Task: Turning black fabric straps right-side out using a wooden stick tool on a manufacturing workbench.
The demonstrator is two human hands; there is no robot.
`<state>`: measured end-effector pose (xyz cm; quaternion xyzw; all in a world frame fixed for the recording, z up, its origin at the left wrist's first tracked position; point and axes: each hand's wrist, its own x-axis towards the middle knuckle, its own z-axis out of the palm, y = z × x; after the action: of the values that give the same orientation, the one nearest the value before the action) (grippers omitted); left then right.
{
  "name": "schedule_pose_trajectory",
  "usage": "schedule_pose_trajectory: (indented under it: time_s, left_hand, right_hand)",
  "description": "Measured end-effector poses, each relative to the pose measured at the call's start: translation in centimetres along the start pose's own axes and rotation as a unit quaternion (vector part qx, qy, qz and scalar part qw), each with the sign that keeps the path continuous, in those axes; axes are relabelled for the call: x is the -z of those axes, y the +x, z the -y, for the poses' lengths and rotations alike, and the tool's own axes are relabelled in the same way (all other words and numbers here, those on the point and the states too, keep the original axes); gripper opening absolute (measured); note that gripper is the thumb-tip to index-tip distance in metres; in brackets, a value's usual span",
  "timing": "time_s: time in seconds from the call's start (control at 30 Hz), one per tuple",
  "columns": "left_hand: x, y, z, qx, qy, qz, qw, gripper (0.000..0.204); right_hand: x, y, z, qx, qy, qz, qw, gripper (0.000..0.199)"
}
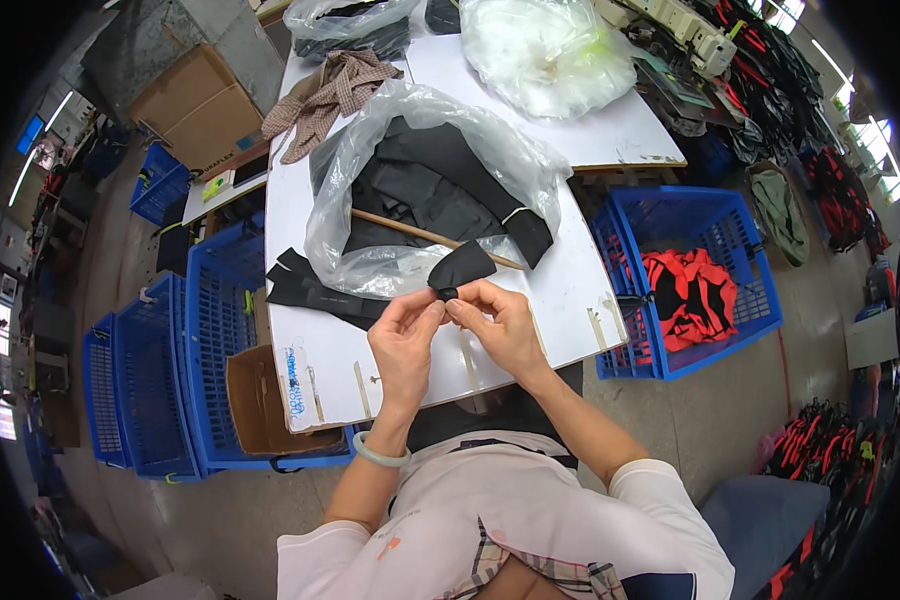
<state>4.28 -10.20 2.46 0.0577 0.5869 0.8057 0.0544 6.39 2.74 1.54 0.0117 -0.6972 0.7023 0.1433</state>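
Fabric piece: a small black fabric piece [460, 270], roughly fan-shaped, wide and rounded at its upper end and narrowing to a folded point at the bottom; matte, with no pattern that can be made out.
Where it is: held up just above the near edge of the white table [610, 130], in front of the person's chest, its upper end overlapping the plastic bag behind it.
Left hand: the left hand [403, 338] has thumb and forefinger pinched shut on the narrow lower end of the fabric piece; a pale green bangle [380, 453] sits on that wrist.
Right hand: the right hand [505, 325] is also closed on the same lower end, fingertips meeting those of the left hand.
Plastic bags: three clear ones, counted. The nearest plastic bag [420, 190] lies open, holding a pile of black cloth; a second one [540, 50] lies farther back, crumpled, and a third [355, 22] at the far edge holds dark cloth.
Wooden stick: one wooden stick [420, 235], thin, lying slantwise across the nearest bag.
Black strips: a few black strips [315, 290] lie on the table left of the hands; their number cannot be told.
Checked cloth: one checked cloth [325, 95], brown, bunched at the table's far left.
Blue crates: several blue crates; one on the right [695, 285] holds red and black cloth, and a row on the left [180, 370] stands beside the table.
Cardboard box: one open cardboard box [265, 405], at the table's near left corner.
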Motion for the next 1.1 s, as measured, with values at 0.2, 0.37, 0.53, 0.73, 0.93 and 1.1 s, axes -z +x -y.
schedule_pose_trajectory:
  time_s: [0.2, 0.37, 0.53, 0.73, 0.93, 1.1]
  left_hand:
    - [-0.9, -0.4, 1.1, -0.220, 0.329, -0.050, 0.917, 0.008]
    - [-0.7, 0.1, 1.0, -0.298, 0.452, 0.003, 0.841, 0.005]
    - [-0.1, 0.9, 0.0, -0.306, 0.480, 0.005, 0.822, 0.003]
    - [0.2, 1.1, -1.2, -0.234, 0.494, 0.070, 0.834, 0.003]
    - [0.1, 1.1, -0.7, -0.283, 0.464, 0.035, 0.839, 0.005]
    - [-0.3, 0.1, 0.2, -0.253, 0.417, 0.023, 0.873, 0.016]
  right_hand:
    - [0.6, 0.2, 0.5, -0.042, -0.189, 0.019, 0.981, 0.010]
    - [0.2, 0.4, 0.7, 0.173, -0.344, -0.098, 0.918, 0.015]
    - [0.3, 0.3, 0.6, 0.301, -0.358, -0.053, 0.882, 0.021]
    - [1.4, 0.9, 0.4, 0.328, -0.364, -0.004, 0.872, 0.016]
    - [1.1, 1.3, 0.5, 0.324, -0.379, -0.014, 0.867, 0.010]
    - [0.7, 0.9, 0.4, 0.265, -0.386, -0.062, 0.881, 0.011]
